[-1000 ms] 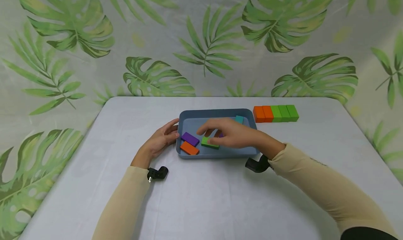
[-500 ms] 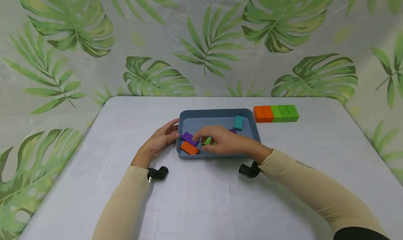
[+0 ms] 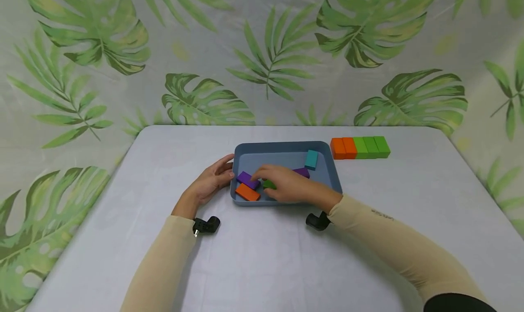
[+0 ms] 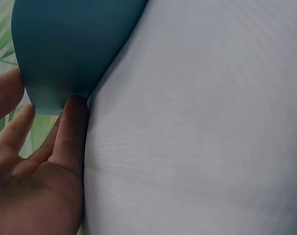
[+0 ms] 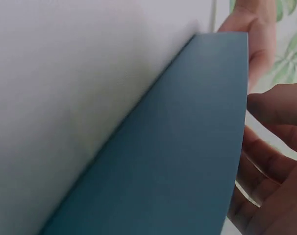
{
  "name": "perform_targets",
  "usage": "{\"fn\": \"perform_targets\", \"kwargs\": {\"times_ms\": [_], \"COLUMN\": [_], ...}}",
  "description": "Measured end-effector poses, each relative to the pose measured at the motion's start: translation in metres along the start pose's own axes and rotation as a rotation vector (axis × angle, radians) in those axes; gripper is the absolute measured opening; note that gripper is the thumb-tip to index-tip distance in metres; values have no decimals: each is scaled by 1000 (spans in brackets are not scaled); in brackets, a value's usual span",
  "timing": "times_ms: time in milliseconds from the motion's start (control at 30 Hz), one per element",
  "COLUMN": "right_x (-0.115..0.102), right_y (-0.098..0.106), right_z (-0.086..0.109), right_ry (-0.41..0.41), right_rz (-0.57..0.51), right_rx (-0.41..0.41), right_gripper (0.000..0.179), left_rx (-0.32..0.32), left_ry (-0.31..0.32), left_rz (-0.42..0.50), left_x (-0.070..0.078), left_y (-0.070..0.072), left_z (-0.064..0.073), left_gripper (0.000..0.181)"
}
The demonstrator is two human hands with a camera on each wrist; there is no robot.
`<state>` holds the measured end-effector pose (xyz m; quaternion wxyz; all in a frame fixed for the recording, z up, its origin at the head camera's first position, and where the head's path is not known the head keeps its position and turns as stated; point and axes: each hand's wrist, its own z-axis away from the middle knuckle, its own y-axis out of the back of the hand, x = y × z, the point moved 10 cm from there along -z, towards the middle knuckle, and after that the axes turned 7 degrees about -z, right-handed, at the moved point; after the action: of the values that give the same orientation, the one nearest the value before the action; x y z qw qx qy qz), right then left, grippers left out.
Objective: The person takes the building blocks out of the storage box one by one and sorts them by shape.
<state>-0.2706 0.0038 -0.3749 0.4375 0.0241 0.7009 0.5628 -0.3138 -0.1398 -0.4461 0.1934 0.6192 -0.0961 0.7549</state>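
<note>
My right hand [image 3: 286,183] reaches into the blue-grey tray [image 3: 282,145], its bent fingers and thumb over a green block [image 3: 269,184] that they partly hide. Whether they pinch it I cannot tell; in the right wrist view the tray wall [image 5: 173,132] covers the fingertips. A purple block [image 3: 245,178] lies under or beside the index finger. In front of it is an orange block [image 3: 247,192]. My left hand [image 3: 210,181] touches the tray's left end, fingers fairly straight against the outer wall [image 4: 70,54] in the left wrist view.
Inside the tray a second purple block [image 3: 302,172] lies behind my right hand, and a teal block [image 3: 311,159] is at the back right. A touching row of orange blocks [image 3: 343,148] and green blocks [image 3: 371,147] stands on the white table [image 3: 262,257], right of the tray.
My right hand has moved left and lower over the green block, bringing the teal block and the second purple block into fuller view. The left hand and tray stay put.
</note>
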Motion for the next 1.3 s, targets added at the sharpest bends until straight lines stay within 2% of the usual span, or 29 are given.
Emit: {"fn": "perform_targets", "kwargs": {"times_ms": [167,300,533,700,833,1067,1300], "right_x": [16,29,38,40,41,39,40], "right_y": [5,0,-10,-13,-13,-10,-5], "right_z": [3,5,6,6,5,4,3], "right_ry": [-60,-100,-140,-168,-167,-120,-136], "right_rz": [29,61,114,122,114,116,99], "right_rx": [-21,-95,-187,-222,-216,-156,-127], "right_gripper": [43,52,72,77,75,62,61], "left_rx": [23,16,17,19,26,28,23], "left_ry": [7,15,11,16,26,35,29], "left_rz": [3,7,5,0,-1,-3,2], "left_x": [-1,-3,-2,-3,-3,-1,-2], "left_y": [1,0,-1,0,0,-1,-1], "left_z": [-1,-2,-1,-1,-1,0,1], "left_gripper": [69,69,68,69,68,68,69]}}
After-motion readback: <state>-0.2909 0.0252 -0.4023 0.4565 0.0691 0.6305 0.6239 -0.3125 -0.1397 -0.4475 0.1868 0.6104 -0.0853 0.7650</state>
